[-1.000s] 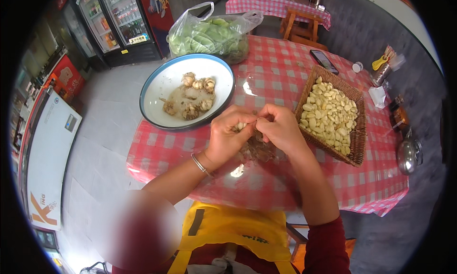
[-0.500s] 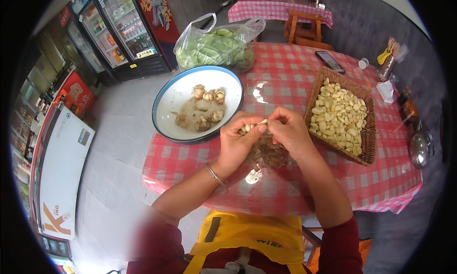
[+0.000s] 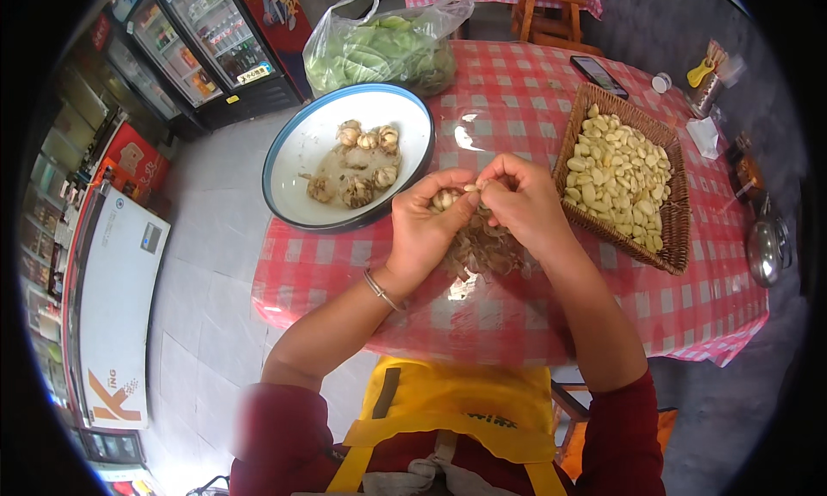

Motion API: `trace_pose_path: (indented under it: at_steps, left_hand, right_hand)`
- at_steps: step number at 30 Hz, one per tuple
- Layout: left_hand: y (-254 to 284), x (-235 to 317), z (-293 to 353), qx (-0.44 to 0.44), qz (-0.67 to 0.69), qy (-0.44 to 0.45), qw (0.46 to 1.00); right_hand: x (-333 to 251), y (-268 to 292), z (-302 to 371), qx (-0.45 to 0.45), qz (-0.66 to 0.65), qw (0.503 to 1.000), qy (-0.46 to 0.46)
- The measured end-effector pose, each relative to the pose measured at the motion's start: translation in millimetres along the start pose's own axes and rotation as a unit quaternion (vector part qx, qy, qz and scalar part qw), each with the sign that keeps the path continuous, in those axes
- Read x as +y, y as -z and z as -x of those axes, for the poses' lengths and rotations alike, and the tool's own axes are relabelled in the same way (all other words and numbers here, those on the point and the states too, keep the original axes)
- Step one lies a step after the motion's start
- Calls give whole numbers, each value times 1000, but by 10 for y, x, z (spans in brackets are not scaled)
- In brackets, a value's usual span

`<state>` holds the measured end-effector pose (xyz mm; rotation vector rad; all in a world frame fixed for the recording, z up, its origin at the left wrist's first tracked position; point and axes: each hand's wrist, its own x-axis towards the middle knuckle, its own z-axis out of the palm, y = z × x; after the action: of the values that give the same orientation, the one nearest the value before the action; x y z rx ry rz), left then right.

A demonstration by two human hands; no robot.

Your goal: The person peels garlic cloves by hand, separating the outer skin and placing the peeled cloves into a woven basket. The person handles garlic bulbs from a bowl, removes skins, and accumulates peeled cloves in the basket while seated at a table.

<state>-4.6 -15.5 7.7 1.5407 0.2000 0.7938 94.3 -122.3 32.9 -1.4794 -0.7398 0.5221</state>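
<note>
My left hand (image 3: 424, 224) is closed around a partly broken garlic bulb (image 3: 445, 199). Pinched between the fingertips of my right hand (image 3: 521, 205) is a small pale garlic clove (image 3: 471, 187), which my left fingertips also meet. Both hands are raised over a heap of dry garlic skins (image 3: 487, 248) on the red checked tablecloth. To the left, a white enamel basin (image 3: 297, 143) with a blue rim holds several whole garlic bulbs (image 3: 368, 140) and loose bits of skin. On the right, a brown wicker basket (image 3: 594, 104) is filled with peeled garlic cloves (image 3: 622, 173).
A clear plastic bag of green leaves (image 3: 379, 52) stands behind the basin. Beyond the basket lie a phone (image 3: 599, 75), a small white cup (image 3: 661, 82) and a holder of utensils (image 3: 708, 78). A metal kettle (image 3: 765, 253) is at the far right, near the wall.
The whole scene sits slightly higher in the picture as the view tilts. My hands remain together over the skins; the fingertips have shifted slightly on the clove.
</note>
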Motion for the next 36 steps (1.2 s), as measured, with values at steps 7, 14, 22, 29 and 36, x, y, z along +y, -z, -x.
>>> trace_pose_path:
  at_steps: [7,14,22,29,36]
  left_hand:
    - [18,89,-8,-9,79,54,995]
    - [30,47,-21,6,137,80,987]
    - [37,37,-24,13,128,91,988]
    - [-4,55,-15,17,81,67,994]
    - [32,35,-2,-32,32,90,995]
  right_hand:
    - [-13,-28,2,-33,-226,970,-79]
    - [-63,8,17,15,-238,971,-35]
    - [-137,146,18,56,240,960,131]
    - [-212,131,65,0,271,930,248]
    - [-173,196,71,-43,359,883,299]
